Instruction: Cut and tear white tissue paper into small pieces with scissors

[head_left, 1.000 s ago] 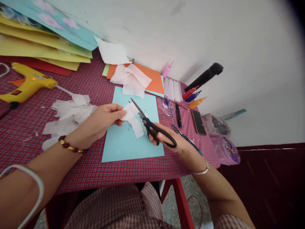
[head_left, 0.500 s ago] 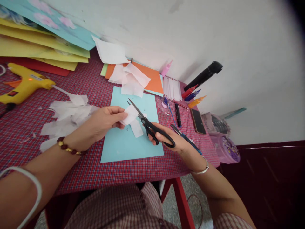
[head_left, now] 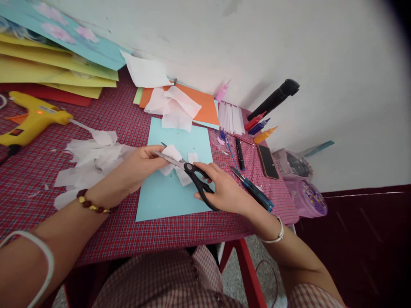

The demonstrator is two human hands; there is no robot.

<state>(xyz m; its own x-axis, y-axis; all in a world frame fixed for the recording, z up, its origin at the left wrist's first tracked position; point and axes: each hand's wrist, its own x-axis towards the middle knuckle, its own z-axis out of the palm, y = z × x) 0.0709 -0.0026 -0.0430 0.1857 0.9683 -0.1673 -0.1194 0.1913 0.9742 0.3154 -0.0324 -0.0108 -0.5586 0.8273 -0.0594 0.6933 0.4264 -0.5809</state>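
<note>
My left hand (head_left: pixel 138 164) pinches a small piece of white tissue paper (head_left: pixel 170 153) above a light blue card sheet (head_left: pixel 160 192) lying on the red checked tablecloth. Black-handled scissors (head_left: pixel 189 173) are gripped in my right hand (head_left: pixel 224 190), fingers through the loops. Their blades point left and lie across the white piece, near my left fingertips. More white paper hangs below the blades (head_left: pixel 183 177).
White tissue scraps (head_left: pixel 90 158) lie left of the blue sheet, a yellow glue gun (head_left: pixel 32 117) beyond them. Orange card with white sheets (head_left: pixel 180 105) sits at the back. Pens (head_left: pixel 239 154), a dark phone (head_left: pixel 268 161), glue bottles (head_left: pixel 261 128) and a purple tub (head_left: pixel 308 199) crowd the right edge.
The scissors have swung from pointing up and away to pointing left, across the white piece. My right hand has turned palm down and moved a little left. The left hand barely moved.
</note>
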